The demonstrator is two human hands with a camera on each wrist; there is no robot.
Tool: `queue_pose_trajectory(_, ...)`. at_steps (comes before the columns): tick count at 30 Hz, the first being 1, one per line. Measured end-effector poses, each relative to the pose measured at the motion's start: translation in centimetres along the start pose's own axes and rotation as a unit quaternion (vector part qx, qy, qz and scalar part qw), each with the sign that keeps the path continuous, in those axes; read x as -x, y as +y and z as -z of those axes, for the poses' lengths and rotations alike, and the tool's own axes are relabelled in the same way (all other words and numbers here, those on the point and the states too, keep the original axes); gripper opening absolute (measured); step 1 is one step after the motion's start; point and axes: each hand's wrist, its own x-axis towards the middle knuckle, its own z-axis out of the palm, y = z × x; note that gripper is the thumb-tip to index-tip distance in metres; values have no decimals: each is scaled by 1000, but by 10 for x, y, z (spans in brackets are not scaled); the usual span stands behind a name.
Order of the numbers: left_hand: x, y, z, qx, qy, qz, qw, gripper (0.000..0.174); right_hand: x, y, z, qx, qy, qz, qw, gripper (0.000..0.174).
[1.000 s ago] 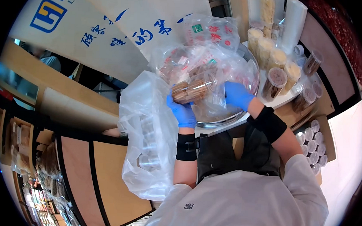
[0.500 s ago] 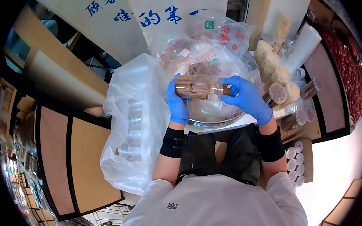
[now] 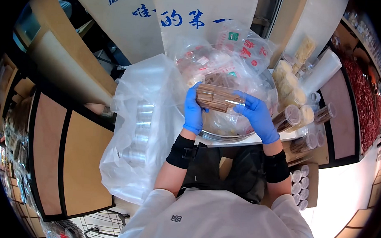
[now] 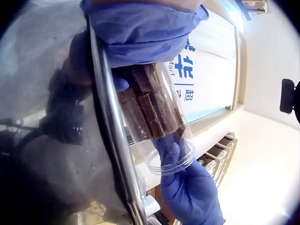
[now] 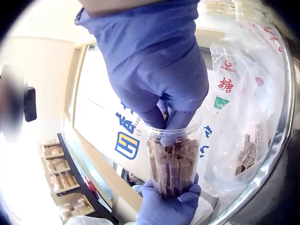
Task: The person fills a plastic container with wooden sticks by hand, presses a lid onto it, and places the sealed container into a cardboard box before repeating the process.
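My gloved left hand grips a clear plastic jar round its base end, and the jar lies nearly level over a round metal basin. Brown, blocky sticks fill most of the jar. At the uncapped mouth is my gloved right hand, its bunched fingers reaching inside against the ends of the sticks; I cannot tell whether they pinch one. Crumpled clear bags with red print line the basin, and more brown pieces show through the plastic.
Left of the basin stands a translucent bag of stacked clear jars. Filled jars, pale and brown, crowd the right side beside a white roll. Lower right, a box holds several lidded containers. A lettered white panel rises behind.
My right hand has come from the bags to the jar's mouth with brown sticks, which now sit further inside. The jar went from tilted to nearly level, and the head view has shifted.
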Motion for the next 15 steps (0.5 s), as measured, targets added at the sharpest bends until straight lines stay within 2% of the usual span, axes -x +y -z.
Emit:
queue_pose_trajectory(1, 0, 1, 0, 3, 2, -1, 1000, 39, -1, 5, 1, 3, -2, -1, 1000, 42)
queue_pose_trajectory(3, 2, 2, -1, 15, 11, -1, 1000, 41, -3, 17, 4, 103, 45, 35, 993, 42)
queue_pose_trajectory(7, 0, 1, 1, 4, 11, -2, 1000, 40, 0, 15, 5, 166, 42, 41, 984, 43)
queue_pose_trajectory(9, -1, -2, 2, 4, 1, -1, 1000, 40, 2, 11, 5, 240, 5, 90, 967, 41)
queue_pose_trajectory(10, -2, -3, 3, 6, 1, -2, 1000, 40, 3, 9, 4, 242, 3, 90, 966, 41)
queue_pose_trajectory(12, -3, -2, 3, 15, 5, 11, 1000, 41, 5, 5, 2, 261, -19, 200, 944, 36)
queue_pose_trajectory(15, -2, -2, 2, 8, 2, 3, 1000, 41, 7, 4, 4, 249, -11, 178, 952, 33)
